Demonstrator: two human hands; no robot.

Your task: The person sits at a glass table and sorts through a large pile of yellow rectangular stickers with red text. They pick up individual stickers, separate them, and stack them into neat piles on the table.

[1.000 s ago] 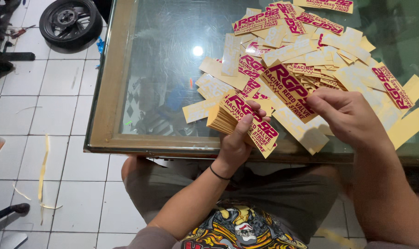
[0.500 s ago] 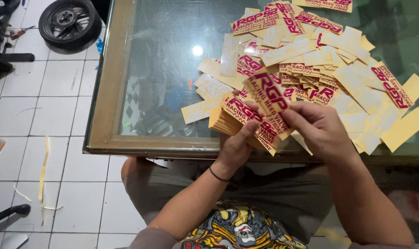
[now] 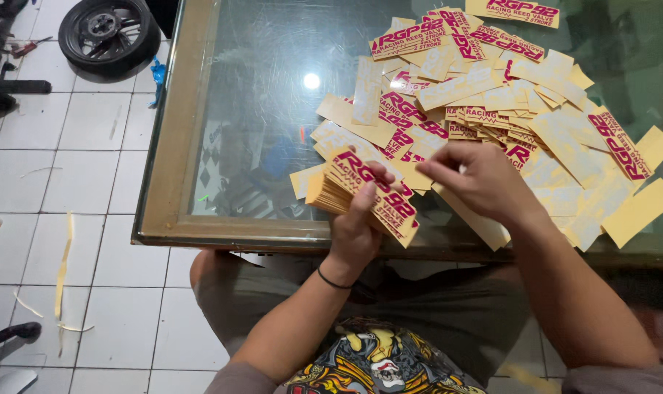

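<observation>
1. Left hand [image 3: 357,222] grips a stack of stickers [image 3: 364,193], yellow backing with magenta lettering, fingers wrapped around it from below and thumb on the top face. The stack sits over the near edge of the counter [image 3: 178,146], toward its near-left part.
2. Stack long axis runs diagonally, from upper-left to lower-right, the low end pointing back at the person's lap.
3. Right hand [image 3: 477,179] is just right of the stack, fingers pinched narrow and pointing left toward the stack's top. Whether there's a sticker in the pinch: cannot tell.
4. Key relation: the loose sticker pile [image 3: 521,102] lies up and right of both hands, spread across the far-right part of the glass. Right hand is nearer the pile; left hand is off its near-left fringe.
5. Loose pieces lie at mixed angles, some face up, some showing plain yellow backing.
6. Off the counter: a wheel [image 3: 109,33] on the tiled floor [image 3: 76,255] beyond the far-left corner, well apart from the hands.
</observation>
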